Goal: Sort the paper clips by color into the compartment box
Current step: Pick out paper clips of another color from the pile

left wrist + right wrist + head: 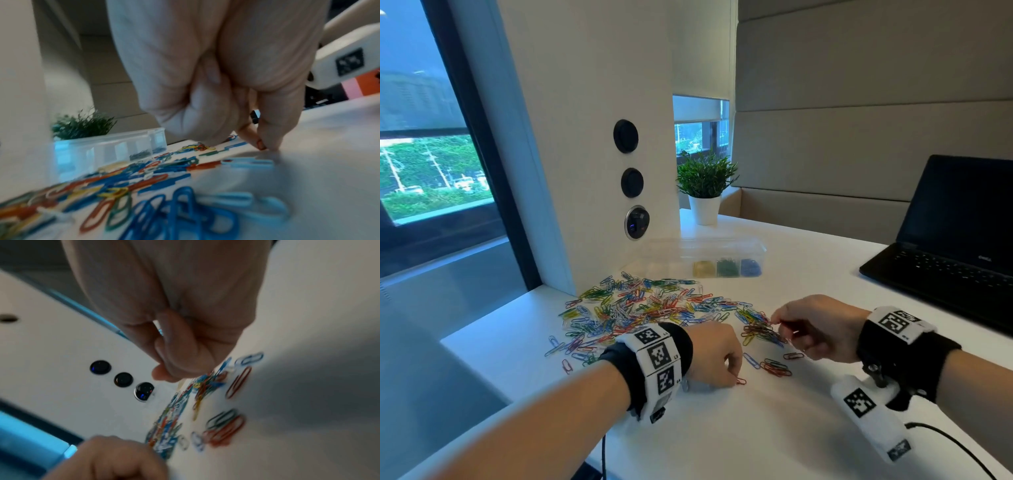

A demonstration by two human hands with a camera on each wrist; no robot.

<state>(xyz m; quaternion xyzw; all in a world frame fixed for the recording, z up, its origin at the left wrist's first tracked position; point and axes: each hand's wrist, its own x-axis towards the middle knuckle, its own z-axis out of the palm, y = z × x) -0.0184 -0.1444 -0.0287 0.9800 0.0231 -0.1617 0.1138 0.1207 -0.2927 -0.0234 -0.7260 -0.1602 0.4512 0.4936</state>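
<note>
A wide heap of mixed-colour paper clips (640, 305) covers the white table. Behind it stands the clear compartment box (709, 245), with yellow, green and blue clips in its right compartments. My left hand (734, 378) rests near the front, thumb and forefinger pinching a red clip (741, 381) against the table; the left wrist view shows that pinch (260, 146). My right hand (777, 320) has curled fingers, tips together at the edge of a small mixed pile (760, 330). Anything between them is hidden. A few red clips (775, 368) lie grouped between the hands.
An open black laptop (955, 240) sits at the right. A potted plant (705, 185) stands behind the box. A white column with round sockets (636, 222) borders the heap on the left. The table's left edge runs close to my left forearm.
</note>
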